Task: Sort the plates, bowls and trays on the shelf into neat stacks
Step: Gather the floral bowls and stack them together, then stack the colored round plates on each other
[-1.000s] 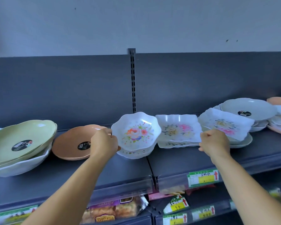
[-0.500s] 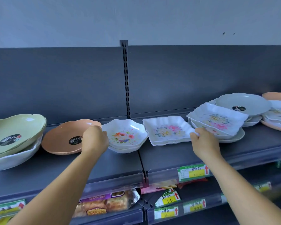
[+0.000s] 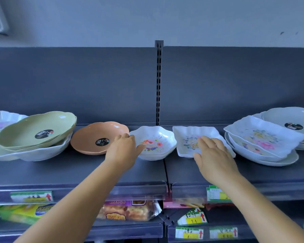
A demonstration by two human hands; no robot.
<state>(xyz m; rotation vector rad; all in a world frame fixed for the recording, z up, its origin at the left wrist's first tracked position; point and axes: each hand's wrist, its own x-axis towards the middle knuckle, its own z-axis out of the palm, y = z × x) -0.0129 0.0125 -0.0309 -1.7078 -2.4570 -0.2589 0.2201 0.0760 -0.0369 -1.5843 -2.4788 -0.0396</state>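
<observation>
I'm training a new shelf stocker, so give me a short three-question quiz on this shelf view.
1. True or false: the left hand is at the rim of the scalloped floral bowl.
2. The right hand reaches over which item? A) orange plate B) square floral tray C) green plate
3. Fill in: the green plate rests on a ____ dish.

Key
1. True; it is at the bowl's left rim.
2. B, the square floral tray, fingers spread; the orange plate sits left of the bowl.
3. White.

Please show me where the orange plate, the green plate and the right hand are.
orange plate [image 3: 91,137], head view, bare inner surface.
green plate [image 3: 33,126], head view, inner surface.
right hand [image 3: 213,153], head view, back of hand.
</observation>
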